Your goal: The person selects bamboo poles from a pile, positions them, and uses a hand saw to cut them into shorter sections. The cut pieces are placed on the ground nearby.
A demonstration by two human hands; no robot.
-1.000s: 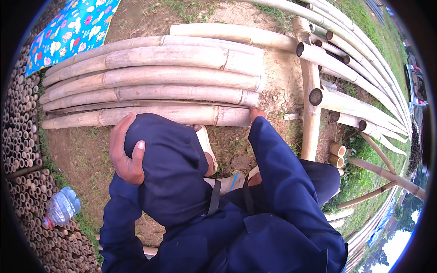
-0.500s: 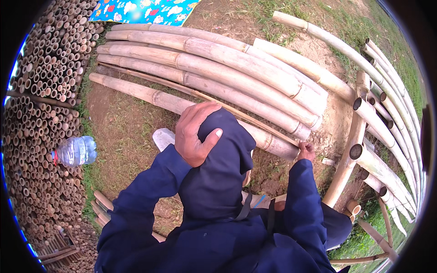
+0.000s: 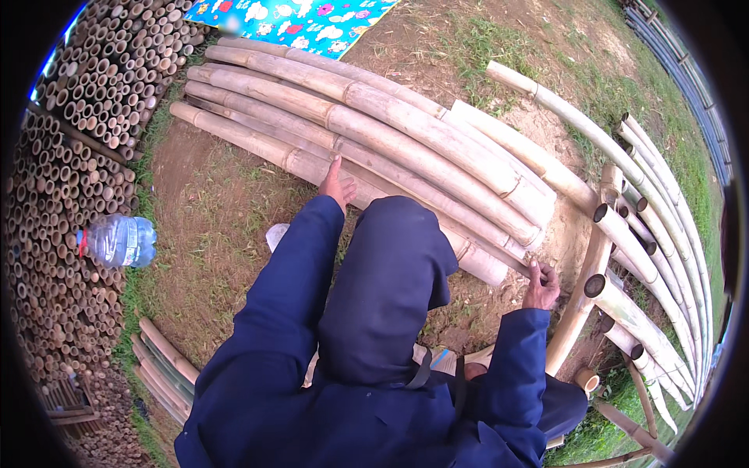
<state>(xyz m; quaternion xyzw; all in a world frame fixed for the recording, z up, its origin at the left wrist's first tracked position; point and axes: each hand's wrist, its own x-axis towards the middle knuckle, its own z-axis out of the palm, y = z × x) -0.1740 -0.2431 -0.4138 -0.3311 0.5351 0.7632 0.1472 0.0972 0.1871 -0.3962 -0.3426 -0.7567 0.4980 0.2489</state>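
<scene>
Below my navy-sleeved left forearm's end, my left hand is off the knee, its fingers stretched out at the edge of the nearest bamboo pole. My right hand has its fingers closed at the right end of a thin split bamboo strip. That strip lies along the gap between the nearest pole and the thick pole behind it, its dark side showing near my fingers. My raised knee in dark trousers hides part of the nearest pole and strip.
More thick bamboo poles lie side by side beyond. At right, long poles rest across a crosswise pole. Stacked bamboo ends and a plastic bottle are at left; a patterned blue sheet lies at the top.
My left hand has left my knee and reached forward to the nearest pole. The bamboo strip has dropped down between the poles, its right end still at my right hand. The view has shifted slightly.
</scene>
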